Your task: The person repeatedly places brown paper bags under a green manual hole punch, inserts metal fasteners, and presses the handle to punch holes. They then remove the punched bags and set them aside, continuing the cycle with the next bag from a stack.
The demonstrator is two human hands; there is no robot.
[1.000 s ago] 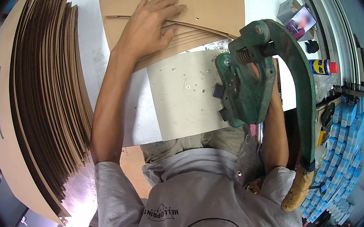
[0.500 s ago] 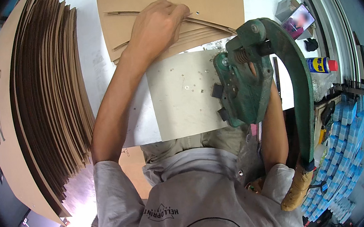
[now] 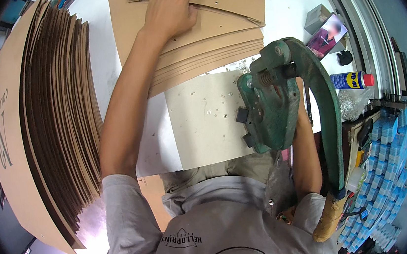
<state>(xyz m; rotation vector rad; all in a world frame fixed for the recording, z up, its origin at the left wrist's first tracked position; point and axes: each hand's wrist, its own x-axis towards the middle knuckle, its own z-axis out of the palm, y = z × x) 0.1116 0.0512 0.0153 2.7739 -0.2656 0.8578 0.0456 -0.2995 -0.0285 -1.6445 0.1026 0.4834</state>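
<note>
My left hand (image 3: 171, 11) lies with its fingers spread on the top of a stack of flat brown kraft paper bags (image 3: 233, 12), across a folded edge that gapes slightly. Small holes show in the paper. Several lower edges (image 3: 206, 56) fan out toward me. A green hand-lever press (image 3: 273, 109) stands right of a beige board (image 3: 208, 126), its long curved lever ending in a tan-wrapped grip (image 3: 329, 217). My right forearm (image 3: 307, 160) passes behind the press, which hides my right hand and whatever it touches.
A tall row of brown bags (image 3: 60, 107) stands on edge at the left. Small metal bits (image 3: 225, 115) are scattered on the board. Along the right are a phone (image 3: 327, 36) against a grey box (image 3: 318, 18), a blue-yellow spray can (image 3: 350, 81) and blue-white stacked pieces (image 3: 382, 172).
My left hand has gone from curled fingers at the bag's folded edge to spread fingers on it. More of the fanned edges show now. The whole view has shifted slightly.
</note>
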